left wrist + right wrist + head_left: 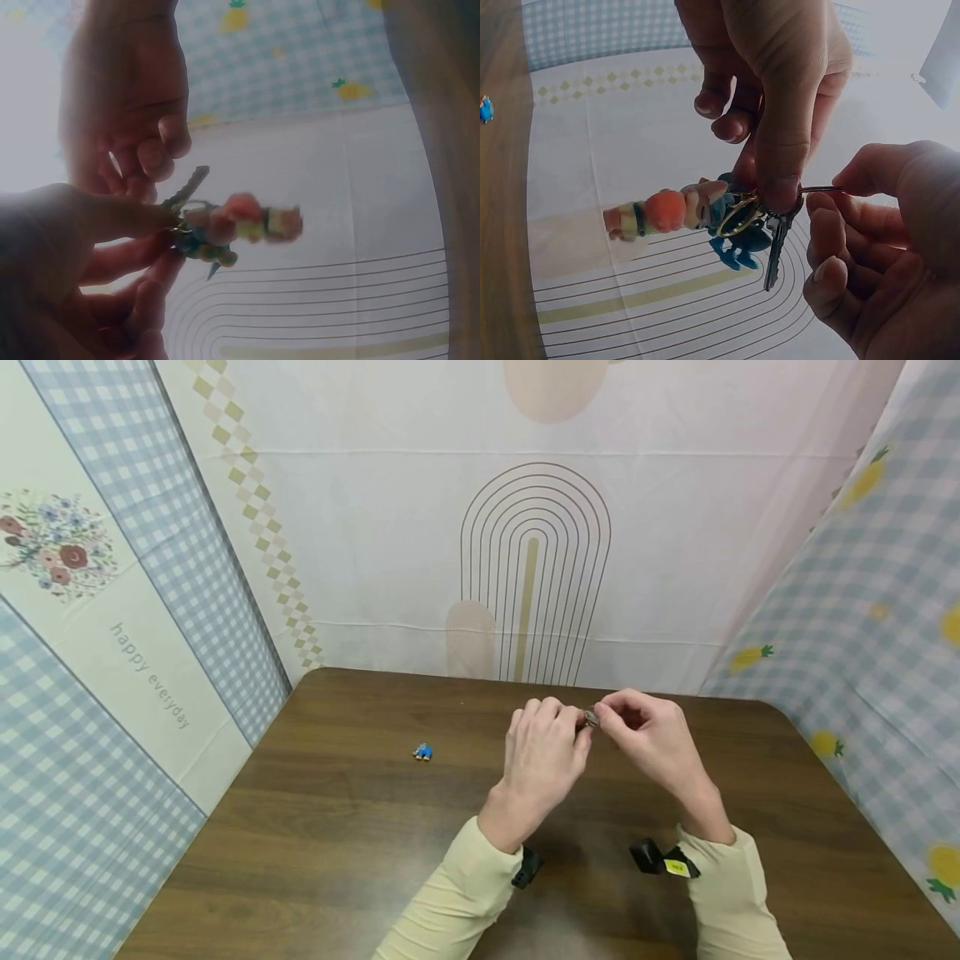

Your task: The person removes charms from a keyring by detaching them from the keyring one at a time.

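Note:
Both hands meet in the air over the far half of the table, working on a bunch of keys and charms. My left hand [542,752] pinches a gold key ring [739,217] between thumb and fingers. From it hang a metal key [778,251], a small figurine [664,212] with a round orange-red part, and a dark blue figurine [742,244]. My right hand [652,735] pinches the end of a thin metal piece [821,189] that runs to the left thumb; whether it is a key or the ring's wire, I cannot tell. The left fingers partly hide the ring.
A small blue figurine [423,752] lies on the brown wooden table [337,827], left of the hands. Dark wrist cameras [647,855] sit at both sleeves. A patterned white cloth [390,543] hangs behind the table, with checked cloth [862,635] at the right side.

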Demonstrator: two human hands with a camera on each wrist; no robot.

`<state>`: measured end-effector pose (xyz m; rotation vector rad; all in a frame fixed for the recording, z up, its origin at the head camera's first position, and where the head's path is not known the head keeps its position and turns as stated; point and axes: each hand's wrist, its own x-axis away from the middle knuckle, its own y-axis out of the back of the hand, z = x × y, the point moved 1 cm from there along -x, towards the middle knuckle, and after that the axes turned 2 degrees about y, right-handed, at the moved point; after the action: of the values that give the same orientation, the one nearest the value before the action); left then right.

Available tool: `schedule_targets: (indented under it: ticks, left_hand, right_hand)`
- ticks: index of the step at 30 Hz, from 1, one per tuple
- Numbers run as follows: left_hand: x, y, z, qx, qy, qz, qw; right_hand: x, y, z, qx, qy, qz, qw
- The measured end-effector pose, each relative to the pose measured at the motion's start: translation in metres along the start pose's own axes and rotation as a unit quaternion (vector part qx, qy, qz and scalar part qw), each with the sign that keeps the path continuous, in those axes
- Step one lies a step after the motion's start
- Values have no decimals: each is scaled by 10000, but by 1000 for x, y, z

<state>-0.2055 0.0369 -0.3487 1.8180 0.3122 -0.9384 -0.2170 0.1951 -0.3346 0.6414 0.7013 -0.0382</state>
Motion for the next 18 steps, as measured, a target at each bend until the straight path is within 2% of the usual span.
schedule_targets:
  ticks: [7,11,18]
  left_hand:
    - [-1,2,4,506,-156,-246,9983]
    - [-3,3,7,840,-362,-285,9954]
    - [-6,8,11,1675,-924,-6,9815]
  right_hand:
    - [1,2,0,-677,-346,24,9971]
    - [1,4,0,-1021,-317,94,9942]
    - [2,7,14,-1727,-475,247,9835]
